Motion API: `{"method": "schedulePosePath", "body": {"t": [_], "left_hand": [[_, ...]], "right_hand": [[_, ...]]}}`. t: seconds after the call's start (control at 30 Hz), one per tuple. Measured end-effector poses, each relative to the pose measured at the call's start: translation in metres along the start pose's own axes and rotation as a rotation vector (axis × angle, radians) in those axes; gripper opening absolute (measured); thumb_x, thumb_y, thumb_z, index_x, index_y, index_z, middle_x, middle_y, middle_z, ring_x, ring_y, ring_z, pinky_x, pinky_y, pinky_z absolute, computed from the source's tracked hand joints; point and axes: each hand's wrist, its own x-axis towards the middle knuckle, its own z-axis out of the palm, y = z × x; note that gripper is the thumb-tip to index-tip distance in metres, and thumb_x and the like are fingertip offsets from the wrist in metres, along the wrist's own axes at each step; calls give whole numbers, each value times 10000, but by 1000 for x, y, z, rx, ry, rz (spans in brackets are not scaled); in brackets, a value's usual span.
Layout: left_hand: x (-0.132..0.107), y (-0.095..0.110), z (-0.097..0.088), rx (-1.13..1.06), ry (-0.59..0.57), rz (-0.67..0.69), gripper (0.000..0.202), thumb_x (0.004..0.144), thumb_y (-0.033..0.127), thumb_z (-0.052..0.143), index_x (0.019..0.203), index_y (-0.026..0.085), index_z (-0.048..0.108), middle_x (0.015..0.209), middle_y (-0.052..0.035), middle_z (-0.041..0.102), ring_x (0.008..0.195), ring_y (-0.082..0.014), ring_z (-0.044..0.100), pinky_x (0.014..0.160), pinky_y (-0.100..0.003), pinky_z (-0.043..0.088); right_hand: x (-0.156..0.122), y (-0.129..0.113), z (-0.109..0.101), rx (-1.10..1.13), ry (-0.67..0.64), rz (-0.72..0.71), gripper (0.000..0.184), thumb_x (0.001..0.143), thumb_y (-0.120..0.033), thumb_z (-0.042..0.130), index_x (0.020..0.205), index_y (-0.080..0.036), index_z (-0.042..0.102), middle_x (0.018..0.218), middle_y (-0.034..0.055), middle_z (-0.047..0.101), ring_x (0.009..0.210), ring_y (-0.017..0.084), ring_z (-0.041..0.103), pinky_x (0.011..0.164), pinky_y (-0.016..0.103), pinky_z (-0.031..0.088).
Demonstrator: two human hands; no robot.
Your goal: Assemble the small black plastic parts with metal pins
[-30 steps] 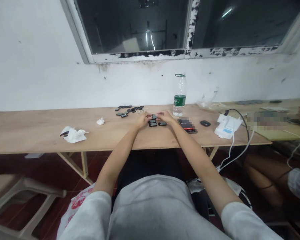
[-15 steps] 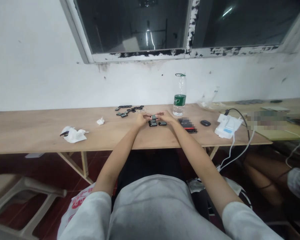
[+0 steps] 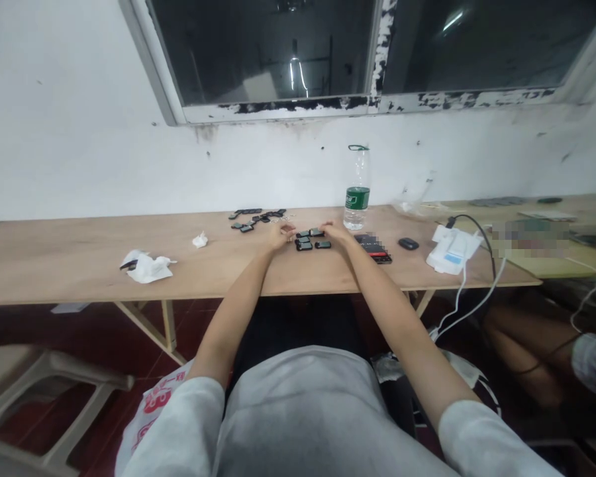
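My left hand rests on the wooden table with its fingers loosely bent and nothing in them. My right hand lies low on the table, its fingertips pinched on the end of a small dark piece. Between the hands lie three more small dark pieces in a loose cluster. Behind my left hand, a scatter of similar dark pieces lies near the wall.
A clear water bottle with a green label stands right of my hands. Also on the table are a dark flat device, a black mouse, a white pack with cables and crumpled tissues. Another person's legs are at the right.
Both hands held one small dark piece together above the table. Now they have parted: the left let go and drew back, and the right lowered the piece to the table.
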Motion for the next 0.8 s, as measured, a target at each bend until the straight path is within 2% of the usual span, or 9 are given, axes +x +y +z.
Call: {"method": "schedulePosePath", "body": {"t": [0.13,0.27,0.4,0.53,0.63,0.7,0.8], "left_hand": [[2,-17,-19,149,36,-67,86,787,176,823,793,172,737,875,-90,777,893,-271,738,920,-419,612],[2,-34,-34,189,-9,-158,165,716,263,879,813,190,768,798,-59,767,819,-261,736,837,-374,626],[2,-45,-39,121,-77,-144,307,619,372,964,805,206,786,762,-51,769,766,-261,732,746,-351,624],[1,-47,-39,102,-108,-188,293,580,317,987,757,212,780,765,-59,767,787,-282,739,798,-395,630],[1,-45,-40,115,-156,-203,223,619,280,953,761,207,798,769,-67,770,795,-278,736,855,-415,625],[0,-43,-41,115,-166,-189,204,639,286,942,772,209,807,754,-61,766,779,-270,730,859,-412,625],[-1,-42,-39,107,-129,-161,233,636,316,959,781,214,807,712,-43,747,753,-262,721,822,-391,626]], "right_hand": [[1,6,-10,-185,-27,32,154,753,-110,727,629,-172,661,616,2,655,668,162,614,639,227,492],[4,13,-11,-358,-35,54,179,729,-153,787,609,-174,657,582,-5,628,646,161,615,619,227,468],[5,16,-13,-411,18,39,168,748,-253,867,703,-185,720,617,12,669,688,183,662,629,227,487],[3,14,-27,-472,47,-9,304,794,-331,896,648,-201,663,627,34,665,682,199,648,652,266,503],[5,13,-41,-498,-102,39,440,781,-441,937,572,-214,624,570,34,634,628,206,622,632,293,509],[8,14,-47,-526,-218,83,488,711,-515,992,548,-218,641,546,42,639,608,212,621,611,305,509],[11,15,-48,-576,-295,90,509,593,-578,1046,556,-215,689,548,44,655,595,213,623,582,311,499]]}}
